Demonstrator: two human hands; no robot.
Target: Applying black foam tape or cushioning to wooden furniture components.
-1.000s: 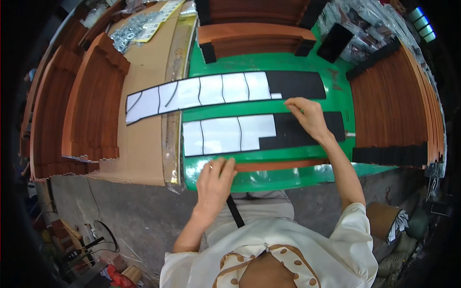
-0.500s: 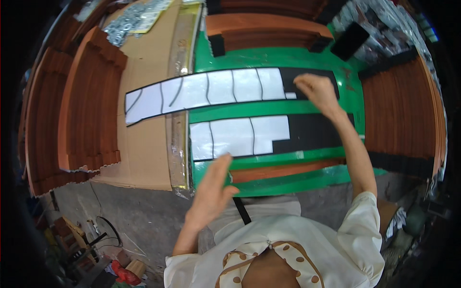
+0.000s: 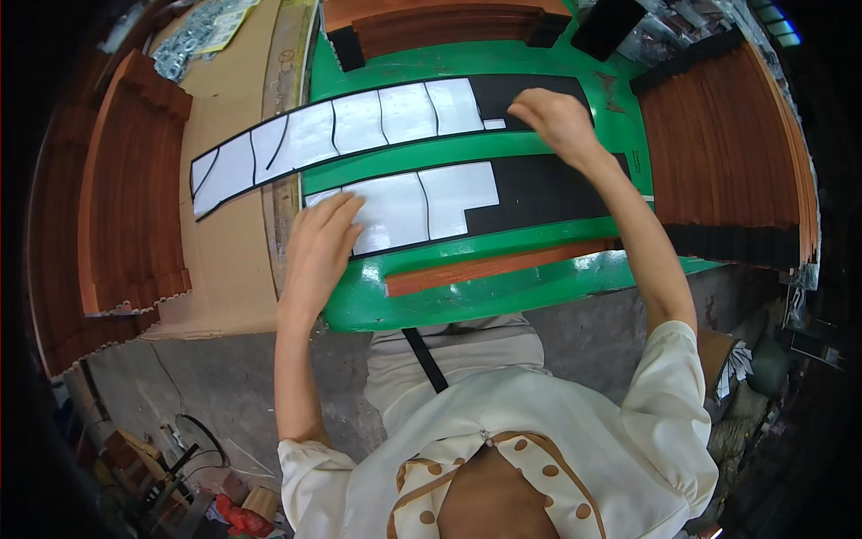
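Observation:
Two long black strips lie across the green tabletop, each partly covered by white sheet pieces. Dark wavy lines divide the white on the far strip [image 3: 359,126] and on the near strip [image 3: 557,193]. My left hand [image 3: 319,242] rests over the left end of the near strip, its fingers stretched out and hiding that end. Above the bare black right end of the far strip, my right hand [image 3: 557,121] has thumb and fingertips pinched together. Whatever it holds, if anything, is too small to see. A small white piece [image 3: 494,124] lies just left of these fingertips.
A reddish-brown wooden bar [image 3: 494,267] lies along the near side of the green table [image 3: 359,310]. Stacked brown boards [image 3: 723,144] stand at right, more boards [image 3: 135,189] at left. Cardboard [image 3: 224,287] covers the left side; metal parts [image 3: 193,40] and a dark phone-like slab [image 3: 606,29] lie far back.
My left hand has moved left and onto the near strip's left end. My right hand stays pinched over the far strip's black end. The whole view has shifted.

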